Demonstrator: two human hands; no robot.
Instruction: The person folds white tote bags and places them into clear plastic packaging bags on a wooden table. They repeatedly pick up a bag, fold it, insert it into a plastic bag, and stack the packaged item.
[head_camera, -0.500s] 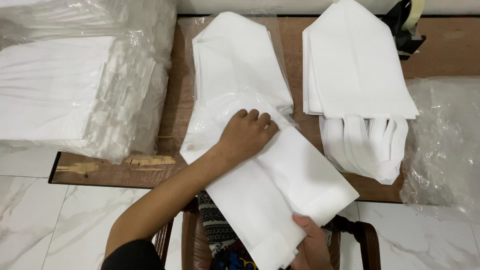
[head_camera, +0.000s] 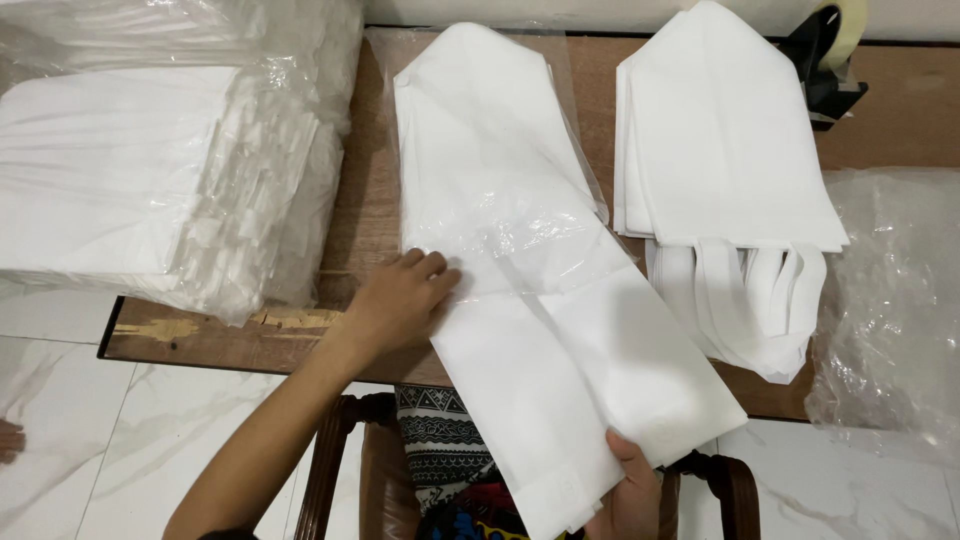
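Two hands work a folded white fabric bag (head_camera: 590, 370) that lies half inside a clear plastic sleeve (head_camera: 500, 215) on a wooden table (head_camera: 375, 200).

The left hand (head_camera: 400, 295) lies flat at the bag's left edge, fingers spread and released, with the fingertips on the sleeve's crinkled opening. The right hand (head_camera: 628, 492) pinches the bag's near corner, which overhangs the table edge above a dark wooden chair (head_camera: 345, 450); the thumb lies on top, while the other fingers are hidden underneath. The bag runs diagonally from the table's far side down toward the person. Just to its right sits a stack of white bags (head_camera: 725, 170) with their handles hanging toward the near edge. At far left is a plastic-wrapped bundle of white fabric (head_camera: 150, 170), at far right crumpled clear plastic (head_camera: 890, 300), and behind the stack a black tape dispenser (head_camera: 825, 65).
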